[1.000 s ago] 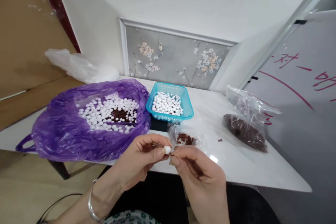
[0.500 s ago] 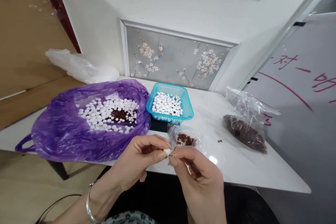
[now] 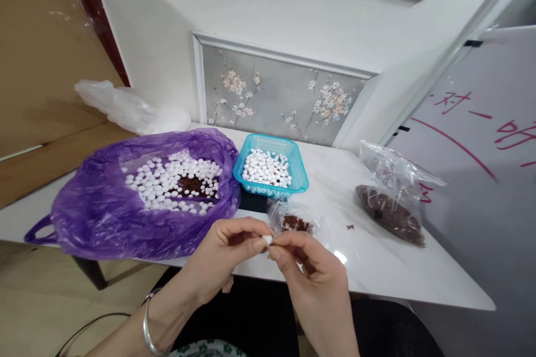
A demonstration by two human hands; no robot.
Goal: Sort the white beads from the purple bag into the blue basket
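Purple bag [image 3: 96,217] is full of white balls [image 3: 167,178] with a dark reddish-brown patch in the middle. Turquoise mesh basket [image 3: 300,170] has more white ones. Clear bag [image 3: 391,201] holds brown-red bits. White bench [image 3: 377,262], grey wall panel [image 3: 280,95] with pale pink blossom branches, whiteboard [image 3: 481,139] with red writing.

A wide purple plastic bag [image 3: 104,217], open at the top and holding many small white beads with a dark reddish patch among them, lies at the left end of the white worktop [image 3: 377,268]. Just right of it sits a turquoise plastic mesh basket [image 3: 299,170] of white beads. A clear plastic bag of dark red-brown bits [image 3: 391,206] lies near the right edge. A crumpled white plastic bag [image 3: 125,109] rests at the back left corner.
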